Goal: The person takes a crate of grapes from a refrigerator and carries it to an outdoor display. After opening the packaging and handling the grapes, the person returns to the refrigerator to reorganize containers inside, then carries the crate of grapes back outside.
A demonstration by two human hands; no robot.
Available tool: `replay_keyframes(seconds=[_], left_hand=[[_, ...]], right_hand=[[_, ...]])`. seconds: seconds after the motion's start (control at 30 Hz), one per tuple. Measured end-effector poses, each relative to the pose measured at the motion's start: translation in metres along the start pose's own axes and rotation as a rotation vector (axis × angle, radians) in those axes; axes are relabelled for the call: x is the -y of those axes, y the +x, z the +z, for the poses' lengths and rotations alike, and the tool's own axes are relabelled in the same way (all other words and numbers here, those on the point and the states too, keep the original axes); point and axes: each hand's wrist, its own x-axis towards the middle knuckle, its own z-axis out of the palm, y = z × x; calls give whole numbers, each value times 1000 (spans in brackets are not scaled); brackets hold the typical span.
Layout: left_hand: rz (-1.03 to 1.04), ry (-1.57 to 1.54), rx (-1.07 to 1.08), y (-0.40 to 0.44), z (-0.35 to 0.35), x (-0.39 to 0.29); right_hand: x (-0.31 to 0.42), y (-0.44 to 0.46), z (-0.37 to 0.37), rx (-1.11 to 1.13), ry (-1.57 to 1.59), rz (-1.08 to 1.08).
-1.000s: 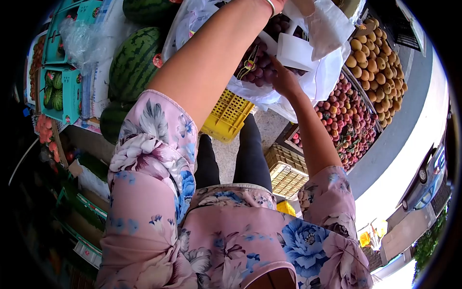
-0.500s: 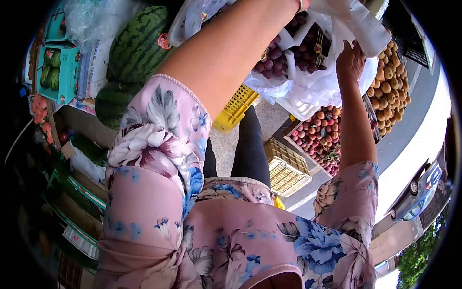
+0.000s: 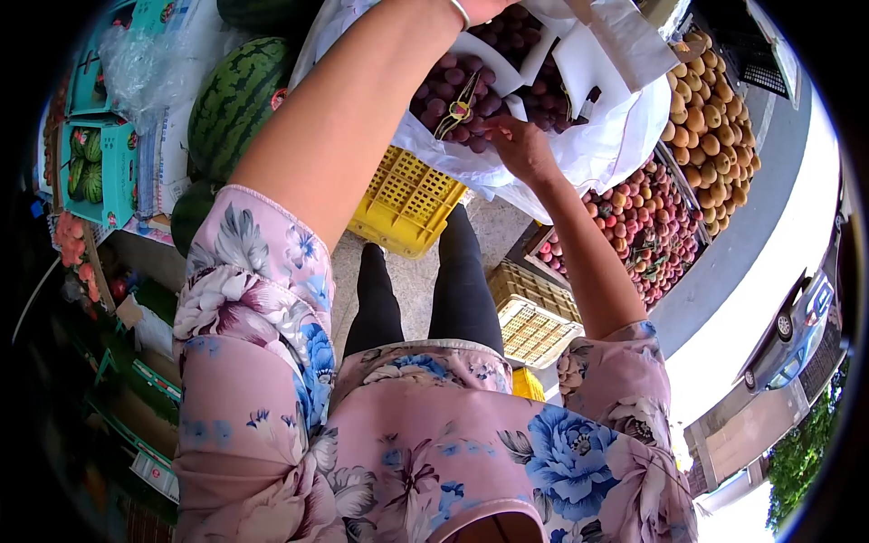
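Bunches of dark purple grapes (image 3: 457,86), one with a yellow-corded label, sit between white foam sleeves (image 3: 579,72) in a crate lined with white plastic (image 3: 625,136). My right hand (image 3: 525,152) is at the near edge of these grapes, fingers slightly bent and apart, fingertips at or against the fruit. My left hand (image 3: 489,7) reaches over the far side of the crate. The top edge of the view cuts it off, so its fingers are hidden. A white paper flap (image 3: 625,41) stands up at the crate's right side.
Yellow crates (image 3: 407,204) and a cream crate (image 3: 539,317) stand on the floor below. Reddish plums (image 3: 643,217) and brown kiwifruit (image 3: 715,127) lie to the right. Watermelons (image 3: 235,109) and turquoise boxes (image 3: 113,172) are at left. A car (image 3: 787,335) is parked at far right.
My right hand has left the white flap and moved left and down to the grapes. My left arm has shifted left in the view, and more of the grapes now shows.
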Motion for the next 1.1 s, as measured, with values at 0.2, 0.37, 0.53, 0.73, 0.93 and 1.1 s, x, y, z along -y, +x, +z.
replay_keyframes(seconds=[0.2, 0.37, 0.53, 0.73, 0.93, 1.1], left_hand=[[-78, 1424, 35, -50, -68, 25], [-300, 2526, 9, -105, -109, 56], [-263, 2669, -287, -130, -130, 41], [-212, 2334, -421, -138, -132, 28], [51, 2496, -539, -114, -145, 24], [-81, 2343, -435, -95, -129, 22]], right_hand=[[41, -52, 71, -64, -272, -115], [40, -71, 76, -142, -378, -176], [41, -34, 49, -45, -66, -133], [51, 61, 21, -243, -65, -175], [74, 72, 28, -348, -651, -333], [52, 78, 18, -319, -596, -196]])
